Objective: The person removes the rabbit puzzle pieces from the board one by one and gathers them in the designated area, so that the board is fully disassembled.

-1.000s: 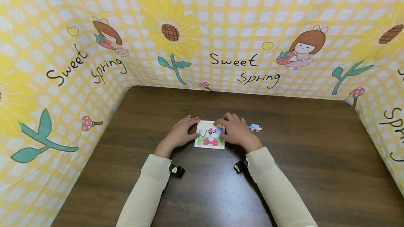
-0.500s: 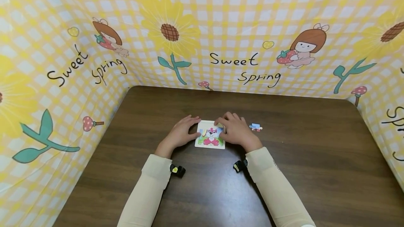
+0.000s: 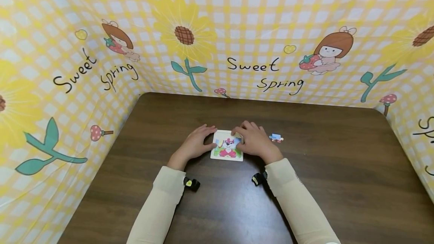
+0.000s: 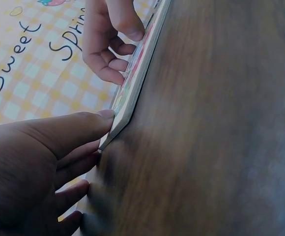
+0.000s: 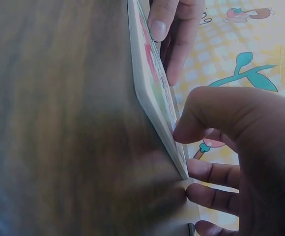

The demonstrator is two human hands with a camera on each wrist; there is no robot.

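A small jigsaw puzzle (image 3: 227,153) in a pale frame lies on the table, showing a pink-and-white cartoon animal on a green and blue ground. My left hand (image 3: 196,142) holds its left edge, thumb on the frame and the other fingers along the side. At the right side, my right hand (image 3: 252,140) has its thumb on the picture's edge and its index finger bent over the upper right corner. A tan patch shows beneath that finger; the rest of the corner is hidden. One loose puzzle piece (image 3: 276,138) lies just right of the right hand.
The brown wooden table (image 3: 169,214) is walled by a yellow checked cloth (image 3: 217,22) at the back and both sides. A black wrist camera (image 3: 191,184) is strapped at the left sleeve, another camera (image 3: 259,179) at the right.
Both hands keep their places on the puzzle with barely any movement. The whole head view shifts very slightly.
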